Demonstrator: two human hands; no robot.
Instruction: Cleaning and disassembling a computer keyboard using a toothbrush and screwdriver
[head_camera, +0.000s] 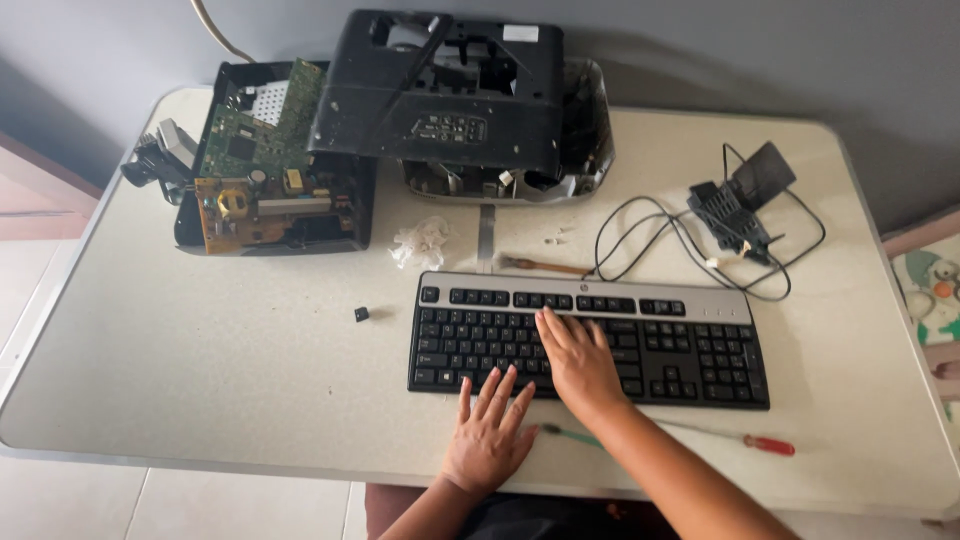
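Pressing down on the black keyboard with both hands, I have it lying flat near the front edge of the pale surface. My right hand lies palm-down across the middle keys, fingers stretched out and close together, gripping nothing. My left hand sits at the keyboard's front rim, fingers spread apart, the tips resting on the lowest row of keys, also holding nothing.

The risks I see are close by. A small black keycap lies loose to the left, well apart from the keyboard; a careless sweep of my left forearm could flick it off the edge. The screwdriver with the red handle lies along the front of the surface under my right forearm, near the edge, and a shift of that arm could roll it to the floor. Its green end sits between my wrists.

If I lean too hard, I judge the keys could pop off. Behind the keyboard a brush and some small white bits, perhaps screws or clips though I cannot tell from here, lie near the crumpled tissue; pushing the keyboard back would scatter them. The fan with its black cable loops just beside the top right corner, and could snag.
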